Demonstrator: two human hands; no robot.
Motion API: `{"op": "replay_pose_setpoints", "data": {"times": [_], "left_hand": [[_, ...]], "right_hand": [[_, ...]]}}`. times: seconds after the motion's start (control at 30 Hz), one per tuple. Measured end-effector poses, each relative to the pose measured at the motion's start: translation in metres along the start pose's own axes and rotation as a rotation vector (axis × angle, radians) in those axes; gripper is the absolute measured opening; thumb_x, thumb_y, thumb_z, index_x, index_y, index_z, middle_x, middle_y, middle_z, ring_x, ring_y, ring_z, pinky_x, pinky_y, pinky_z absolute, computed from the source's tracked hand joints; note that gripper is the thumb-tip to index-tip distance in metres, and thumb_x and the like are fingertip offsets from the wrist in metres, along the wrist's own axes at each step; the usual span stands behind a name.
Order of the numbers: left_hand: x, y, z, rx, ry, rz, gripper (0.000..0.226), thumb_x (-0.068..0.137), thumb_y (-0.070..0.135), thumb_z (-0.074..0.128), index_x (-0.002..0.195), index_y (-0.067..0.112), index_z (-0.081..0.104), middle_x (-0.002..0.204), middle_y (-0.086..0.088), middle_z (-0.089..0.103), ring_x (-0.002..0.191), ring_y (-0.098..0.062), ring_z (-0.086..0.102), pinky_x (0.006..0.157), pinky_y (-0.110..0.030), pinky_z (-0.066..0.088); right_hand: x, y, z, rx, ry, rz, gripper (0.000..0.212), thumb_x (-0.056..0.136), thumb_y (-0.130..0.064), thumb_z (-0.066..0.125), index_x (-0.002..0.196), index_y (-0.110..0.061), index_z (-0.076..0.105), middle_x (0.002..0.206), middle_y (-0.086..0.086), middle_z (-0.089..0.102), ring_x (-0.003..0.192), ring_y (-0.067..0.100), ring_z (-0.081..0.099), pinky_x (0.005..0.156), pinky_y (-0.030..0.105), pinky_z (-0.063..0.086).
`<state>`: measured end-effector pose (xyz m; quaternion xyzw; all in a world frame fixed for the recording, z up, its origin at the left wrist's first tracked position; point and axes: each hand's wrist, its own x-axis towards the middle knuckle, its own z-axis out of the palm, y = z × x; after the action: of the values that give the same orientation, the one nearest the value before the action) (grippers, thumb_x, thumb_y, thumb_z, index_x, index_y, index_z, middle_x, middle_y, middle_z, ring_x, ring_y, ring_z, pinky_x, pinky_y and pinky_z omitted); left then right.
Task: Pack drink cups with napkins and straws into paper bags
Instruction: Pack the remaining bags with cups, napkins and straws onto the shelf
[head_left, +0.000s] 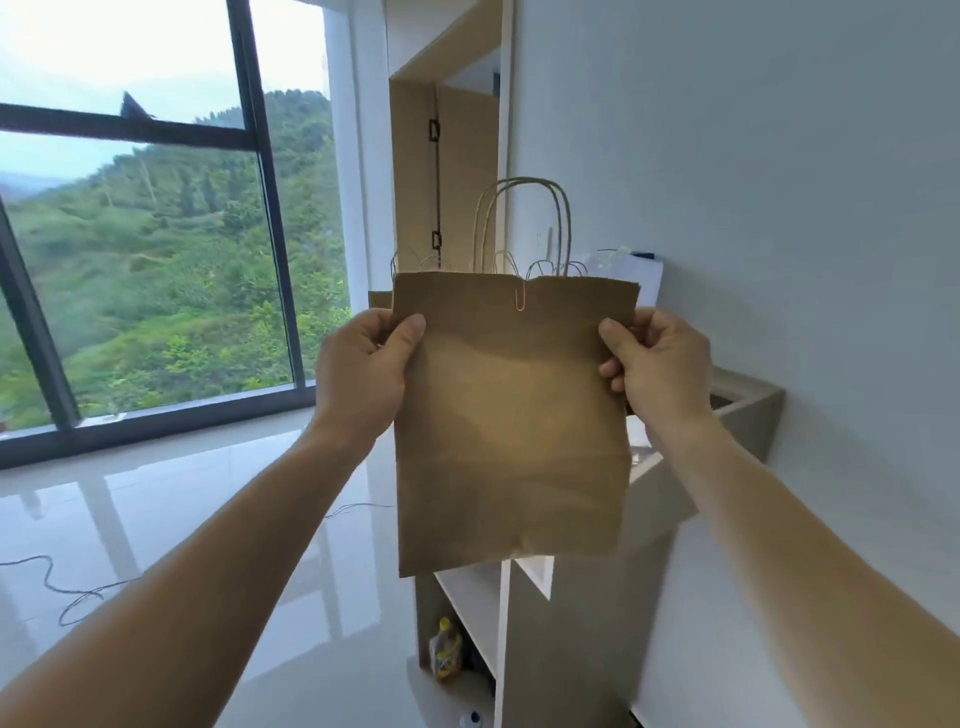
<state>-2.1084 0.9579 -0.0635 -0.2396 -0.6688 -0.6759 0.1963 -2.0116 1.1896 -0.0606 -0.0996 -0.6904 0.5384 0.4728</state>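
With left hand (363, 369) and right hand (660, 364) pinching the flat brown paper bag (511, 426), avoid hard outward pull: risks tearing at pink paper clip (520, 299).

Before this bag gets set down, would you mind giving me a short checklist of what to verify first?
1. Left hand grips the left edge of the paper bag: ok.
2. Right hand grips the bag's right edge: ok.
3. Pink paper clip sits on the top edge and holds the mouth closed: ok.
4. Bag is held upright with its top edge roughly level: ok.
5. Cup, napkin and straw are inside: cannot tell, because the paper is opaque.
6. Free set-down spot behind the bag: cannot tell, because the bag hides it.
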Motion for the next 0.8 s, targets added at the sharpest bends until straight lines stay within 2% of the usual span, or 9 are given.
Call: {"op": "replay_pose_setpoints", "data": {"times": [0.1,0.2,0.33,0.4,0.47,0.53,0.67,0.8], "left_hand": [[0.034,-0.015,0.011,0.047,0.036,-0.002,0.013,0.089,0.035,0.069,0.076,0.033,0.072,0.068,0.006,0.069,0.066,-0.012,0.062,0.066,-0.039,0.053],[0.059,-0.040,0.020,0.096,0.066,-0.016,0.013,0.088,0.036,0.069,0.076,0.032,0.072,0.075,0.001,0.072,0.070,-0.015,0.064,0.070,-0.044,0.055],[0.087,-0.081,0.027,0.157,0.071,-0.055,0.023,0.089,0.031,0.070,0.066,0.032,0.069,0.067,0.013,0.070,0.064,-0.005,0.061,0.068,-0.035,0.052],[0.101,-0.101,0.029,0.184,0.041,-0.076,0.022,0.090,0.028,0.070,0.068,0.033,0.069,0.067,0.015,0.071,0.066,-0.003,0.064,0.070,-0.034,0.053],[0.115,-0.121,0.031,0.220,0.012,-0.080,0.018,0.091,0.028,0.070,0.073,0.029,0.071,0.075,0.006,0.074,0.078,-0.017,0.069,0.078,-0.042,0.055],[0.131,-0.142,0.033,0.261,-0.013,-0.078,0.015,0.091,0.028,0.069,0.076,0.025,0.073,0.080,-0.004,0.075,0.083,-0.028,0.069,0.082,-0.049,0.055],[0.160,-0.181,0.042,0.342,-0.073,-0.087,0.018,0.092,0.032,0.067,0.079,0.022,0.075,0.075,0.005,0.073,0.077,-0.019,0.068,0.077,-0.043,0.055],[0.181,-0.212,0.056,0.359,-0.129,-0.106,0.023,0.092,0.035,0.065,0.085,0.016,0.076,0.076,0.001,0.073,0.077,-0.018,0.068,0.075,-0.041,0.054]], "right_hand": [[0.042,0.018,0.022,0.027,-0.075,0.014,0.002,0.094,-0.016,0.066,0.093,-0.017,0.064,0.064,0.000,0.062,0.042,0.003,0.054,0.043,0.019,0.045],[0.076,0.042,0.045,0.000,-0.152,0.013,0.012,0.095,-0.018,0.064,0.088,-0.027,0.060,0.063,-0.001,0.064,0.043,0.005,0.055,0.047,0.022,0.047],[0.113,0.079,0.077,-0.085,-0.213,0.022,0.017,0.096,-0.017,0.062,0.091,-0.031,0.054,0.068,0.000,0.066,0.046,0.010,0.061,0.053,0.028,0.051],[0.130,0.099,0.093,-0.116,-0.237,0.025,0.016,0.096,-0.011,0.061,0.099,-0.025,0.052,0.071,0.000,0.065,0.051,0.013,0.066,0.055,0.029,0.054],[0.146,0.117,0.109,-0.178,-0.268,0.029,0.018,0.095,-0.008,0.061,0.103,-0.021,0.051,0.067,-0.003,0.065,0.058,0.019,0.070,0.060,0.034,0.058],[0.162,0.133,0.126,-0.249,-0.295,0.035,0.020,0.094,-0.006,0.061,0.093,-0.025,0.052,0.061,-0.003,0.065,0.059,0.023,0.071,0.060,0.035,0.059],[0.194,0.163,0.154,-0.375,-0.308,0.057,0.028,0.093,-0.002,0.060,0.087,-0.029,0.052,0.066,0.000,0.066,0.053,0.014,0.069,0.052,0.026,0.054],[0.218,0.188,0.171,-0.506,-0.312,0.083,0.019,0.092,-0.004,0.060,0.094,-0.022,0.057,0.061,-0.001,0.067,0.051,0.011,0.067,0.056,0.027,0.053]]}}
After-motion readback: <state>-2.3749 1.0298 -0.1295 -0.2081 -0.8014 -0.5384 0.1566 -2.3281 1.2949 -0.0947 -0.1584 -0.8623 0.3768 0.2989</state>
